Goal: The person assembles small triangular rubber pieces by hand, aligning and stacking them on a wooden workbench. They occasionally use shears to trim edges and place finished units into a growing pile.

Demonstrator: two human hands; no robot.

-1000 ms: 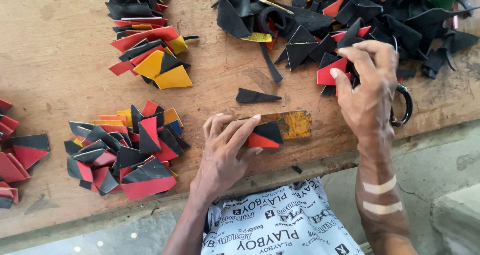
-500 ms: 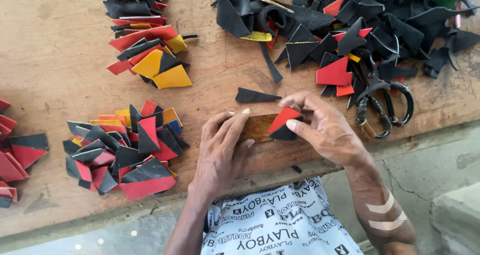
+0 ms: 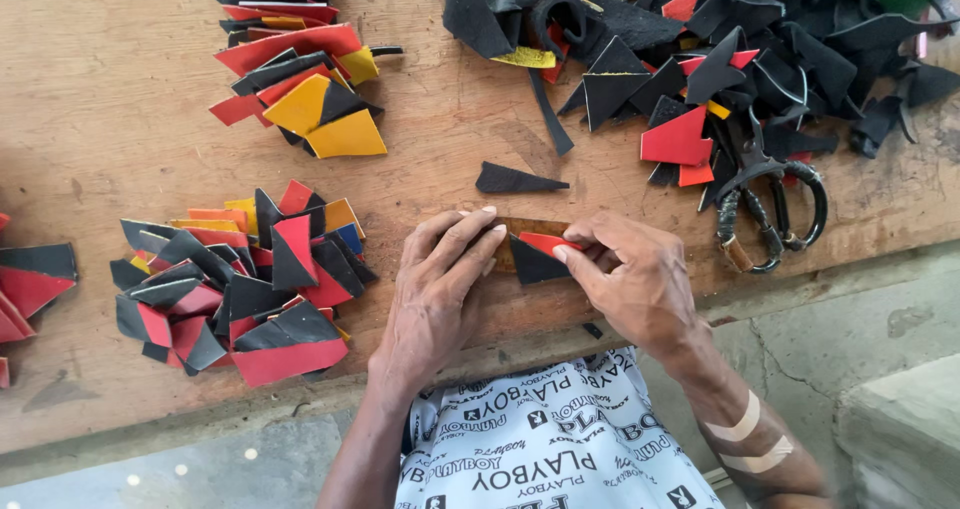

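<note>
two hands pressed on a red and black scrap at the bench edge

the left hand (image 3: 440, 284) lay palm down near the centre of the frame, wrist bent back toward the person, its fingers stretched flat and close together over a brownish wooden block (image 3: 520, 231) on the wooden bench (image 3: 100, 89). it gripped nothing; the fingers only pressed down on the block.

the right hand (image 3: 630, 284) came in from the lower right, forearm angled up across the frame, knuckles raised. its thumb and forefinger pinched a red and black scrap (image 3: 535, 257) that lay on the block, just right of the left fingertips.

a lone black offcut (image 3: 515, 180) sat just above both hands. black-handled scissors (image 3: 770, 214) rested to the right, well clear of the right hand. a heap of black, red and yellow scraps (image 3: 720, 59) filled the upper right, a sorted pile of cut pieces (image 3: 240, 279) lay at the left, and another pile (image 3: 300, 79) sat at the upper left.
</note>
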